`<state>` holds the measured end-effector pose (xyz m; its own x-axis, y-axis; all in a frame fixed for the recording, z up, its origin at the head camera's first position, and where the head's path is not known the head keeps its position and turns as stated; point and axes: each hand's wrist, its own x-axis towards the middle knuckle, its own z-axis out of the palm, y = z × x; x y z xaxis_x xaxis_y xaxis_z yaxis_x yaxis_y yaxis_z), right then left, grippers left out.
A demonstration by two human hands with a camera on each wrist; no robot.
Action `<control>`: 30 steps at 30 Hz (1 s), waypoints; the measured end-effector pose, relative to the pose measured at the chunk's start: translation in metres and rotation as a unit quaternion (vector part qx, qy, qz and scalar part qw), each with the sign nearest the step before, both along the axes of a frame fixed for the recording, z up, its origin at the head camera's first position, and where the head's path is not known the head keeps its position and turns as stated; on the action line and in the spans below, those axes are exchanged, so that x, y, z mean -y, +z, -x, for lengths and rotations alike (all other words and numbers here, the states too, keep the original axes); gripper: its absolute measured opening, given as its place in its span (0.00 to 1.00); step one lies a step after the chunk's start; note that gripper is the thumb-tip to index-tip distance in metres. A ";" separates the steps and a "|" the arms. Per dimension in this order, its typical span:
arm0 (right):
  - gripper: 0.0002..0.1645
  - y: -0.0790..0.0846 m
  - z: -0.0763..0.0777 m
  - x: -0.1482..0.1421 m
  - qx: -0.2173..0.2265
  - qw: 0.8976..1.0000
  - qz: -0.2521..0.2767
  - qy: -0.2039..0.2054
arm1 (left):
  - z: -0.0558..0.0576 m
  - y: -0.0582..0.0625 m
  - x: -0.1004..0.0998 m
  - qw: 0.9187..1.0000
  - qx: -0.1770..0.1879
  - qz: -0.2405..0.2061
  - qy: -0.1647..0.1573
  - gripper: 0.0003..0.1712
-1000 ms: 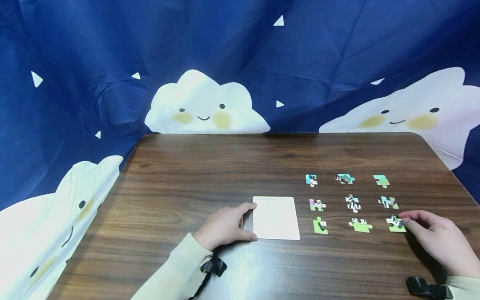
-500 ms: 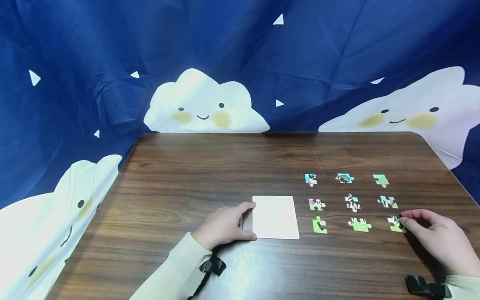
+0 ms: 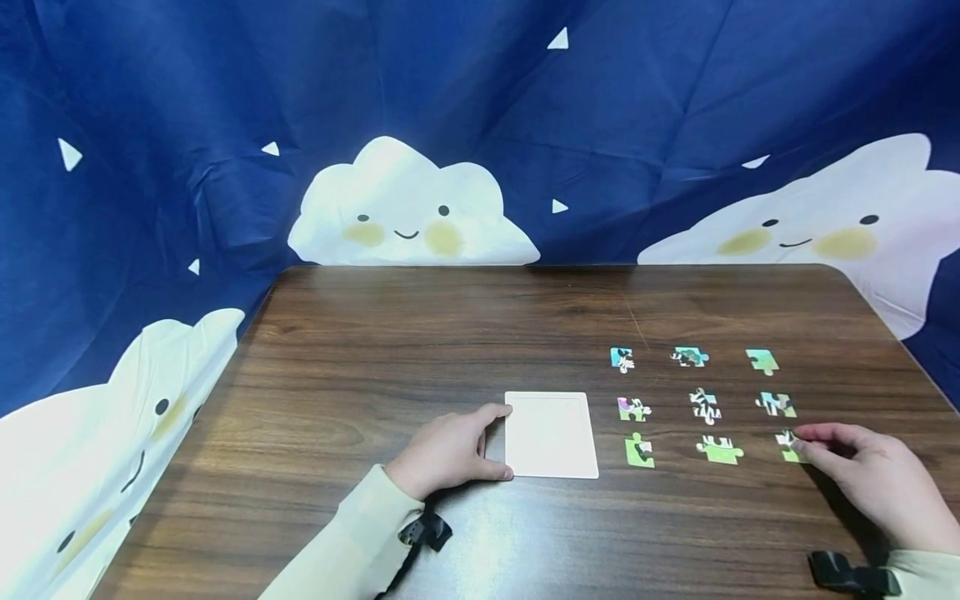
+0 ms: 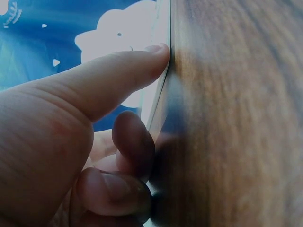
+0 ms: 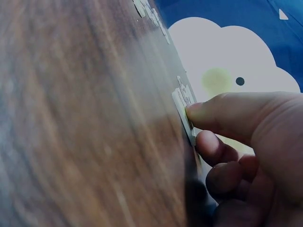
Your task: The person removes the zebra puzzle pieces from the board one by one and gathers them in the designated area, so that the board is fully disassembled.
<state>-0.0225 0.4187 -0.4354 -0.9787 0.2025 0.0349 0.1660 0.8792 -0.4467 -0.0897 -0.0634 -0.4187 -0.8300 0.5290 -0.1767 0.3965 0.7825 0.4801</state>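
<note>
A white square puzzle tray [image 3: 551,437] lies flat near the table's middle. My left hand [image 3: 450,450] rests beside it, with the thumb at the near left corner and the index finger spread along the left edge. In the left wrist view the thumb [image 4: 137,66] touches the tray's rim. At the right, my right hand [image 3: 877,475] pinches the right side of a green, black and white puzzle piece [image 3: 787,447]. The right wrist view shows the thumb [image 5: 208,111] on that piece, other fingers curled below. Fingertips hide part of its right side.
Several puzzle pieces lie spaced in three rows right of the tray, among them a green corner piece [image 3: 639,451], a green edge piece [image 3: 720,451] and a blue-green piece [image 3: 763,360]. A blue curtain [image 3: 450,83] with clouds hangs behind the wooden table [image 3: 420,333].
My right hand's fingertips have shifted slightly left, covering more of the lower right puzzle piece. The left hand and the tray stay in place.
</note>
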 end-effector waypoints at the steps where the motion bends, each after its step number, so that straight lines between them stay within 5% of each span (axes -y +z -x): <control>1: 0.19 -0.001 0.000 -0.001 0.001 1.000 0.001 0.000 | 0.000 0.000 0.000 1.000 -0.001 -0.001 0.000 0.48; 10: 0.19 -0.004 0.000 -0.002 -0.014 1.000 0.009 -0.002 | -0.001 0.001 0.000 1.000 0.002 -0.003 -0.001 0.47; 16: 0.17 0.000 -0.002 0.005 -0.069 0.994 0.056 -0.056 | -0.001 0.002 -0.001 1.000 0.006 -0.002 0.001 0.48; 26: 0.03 0.004 0.002 0.035 -0.147 0.965 0.181 -0.124 | -0.001 -0.002 -0.002 1.000 0.015 -0.009 0.003 0.48; 30: 0.10 0.007 0.005 0.054 -0.191 0.947 0.215 -0.146 | -0.001 -0.004 -0.002 0.999 0.023 -0.027 0.003 0.48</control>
<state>-0.0277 0.3652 -0.4280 -0.8113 0.5388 0.2270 0.1289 0.5435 -0.8294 -0.0882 -0.0618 -0.4227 -0.8251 0.5336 -0.1857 0.3689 0.7577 0.5384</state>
